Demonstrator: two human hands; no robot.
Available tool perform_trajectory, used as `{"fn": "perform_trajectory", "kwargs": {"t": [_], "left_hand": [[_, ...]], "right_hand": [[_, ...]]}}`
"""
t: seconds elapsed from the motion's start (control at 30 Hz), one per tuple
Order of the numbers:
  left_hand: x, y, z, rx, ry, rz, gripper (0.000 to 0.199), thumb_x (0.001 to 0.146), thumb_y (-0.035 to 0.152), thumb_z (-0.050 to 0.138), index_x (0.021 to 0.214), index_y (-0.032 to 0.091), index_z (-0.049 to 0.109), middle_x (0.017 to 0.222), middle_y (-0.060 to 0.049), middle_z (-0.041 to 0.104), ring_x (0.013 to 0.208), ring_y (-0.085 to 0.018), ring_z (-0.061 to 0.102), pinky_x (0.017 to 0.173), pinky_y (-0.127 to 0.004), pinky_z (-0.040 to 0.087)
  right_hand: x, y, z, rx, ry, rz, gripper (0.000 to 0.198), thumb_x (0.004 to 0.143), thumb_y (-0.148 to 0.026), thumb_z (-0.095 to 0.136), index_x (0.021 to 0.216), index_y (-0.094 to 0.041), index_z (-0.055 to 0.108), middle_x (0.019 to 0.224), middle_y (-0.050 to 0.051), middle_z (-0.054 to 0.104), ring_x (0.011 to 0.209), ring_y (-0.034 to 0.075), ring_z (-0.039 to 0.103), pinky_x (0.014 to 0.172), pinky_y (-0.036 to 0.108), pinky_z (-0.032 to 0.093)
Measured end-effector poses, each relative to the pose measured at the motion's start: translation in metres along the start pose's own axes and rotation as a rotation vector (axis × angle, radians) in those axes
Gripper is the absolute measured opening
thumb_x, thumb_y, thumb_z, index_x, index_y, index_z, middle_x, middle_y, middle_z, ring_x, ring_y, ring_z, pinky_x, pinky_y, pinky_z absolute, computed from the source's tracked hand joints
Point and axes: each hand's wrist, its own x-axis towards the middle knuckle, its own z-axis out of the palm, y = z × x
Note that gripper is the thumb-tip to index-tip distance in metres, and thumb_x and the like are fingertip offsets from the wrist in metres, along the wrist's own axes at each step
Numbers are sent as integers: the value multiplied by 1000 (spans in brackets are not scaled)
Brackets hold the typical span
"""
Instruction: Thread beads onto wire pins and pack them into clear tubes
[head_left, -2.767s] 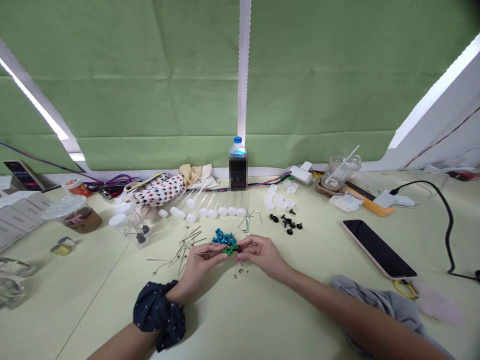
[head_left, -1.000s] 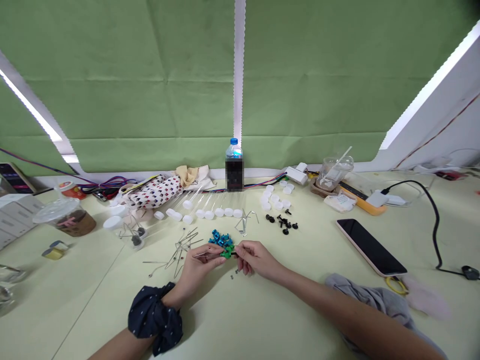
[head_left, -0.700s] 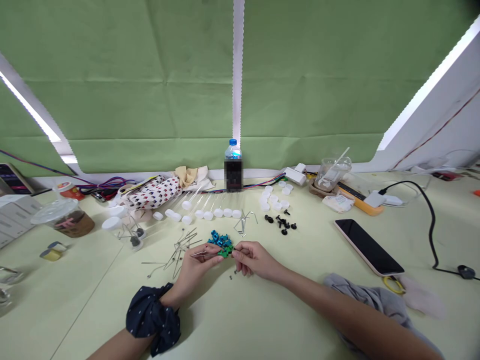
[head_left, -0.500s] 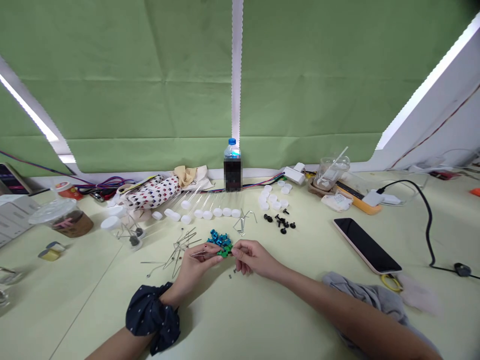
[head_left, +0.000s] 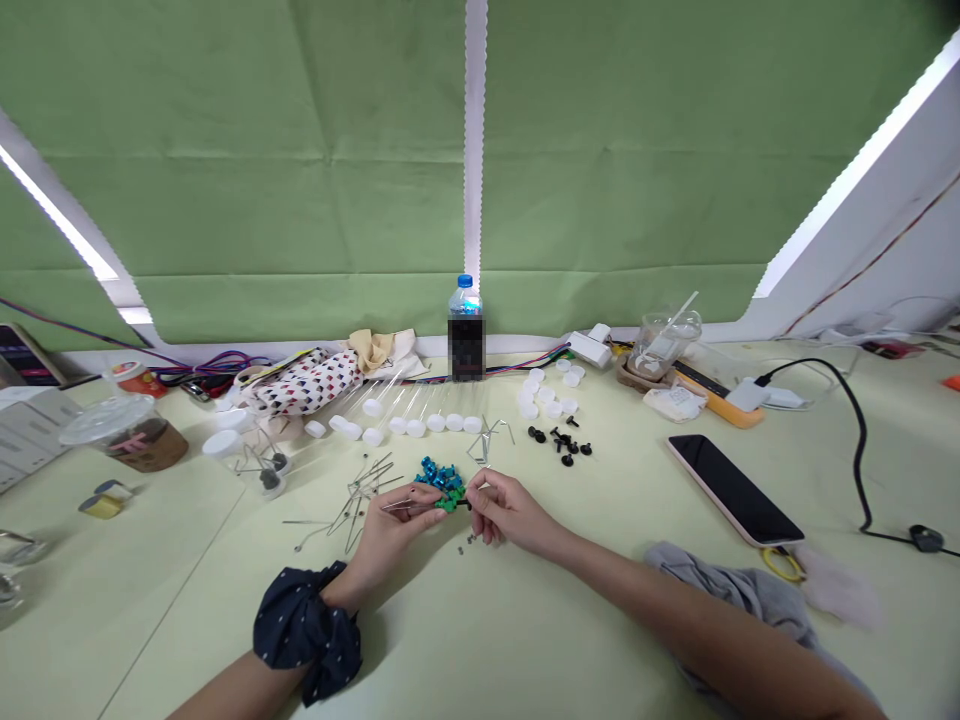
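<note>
Between the thumb and fingers of my left hand is a small green part, and a thin metal rod lies across those fingers. A short black piece shows at the green part's right side, where the closed fingertips of my right hand pinch it. Whether the black piece sits inside the green part is too small to tell. Just behind the fingers is a pile of small blue metallic parts. Several tiny metal bits rest below my right hand.
Bent metal rods are scattered left of my left hand. Hex keys, black screws and white caps lie farther back. Clear tubes lie before a bottle. A phone is at right, a cup at left.
My right fingers have shifted slightly right and up from the green part, so more of the black piece shows. My left hand has stayed almost still.
</note>
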Motion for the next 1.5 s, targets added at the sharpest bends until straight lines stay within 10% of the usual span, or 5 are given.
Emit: {"fn": "perform_trajectory", "kwargs": {"t": [1.5], "left_hand": [[0, 0, 0, 6, -60, 16, 10, 67, 19, 72, 74, 14, 68, 86, -7, 64, 80, -17, 60, 68, -27, 51]], "right_hand": [[2, 7, -1, 0, -22, 5, 37, 82, -55, 47, 85, -19, 45, 56, -4, 55, 44, 8, 50, 41, 17, 37]]}}
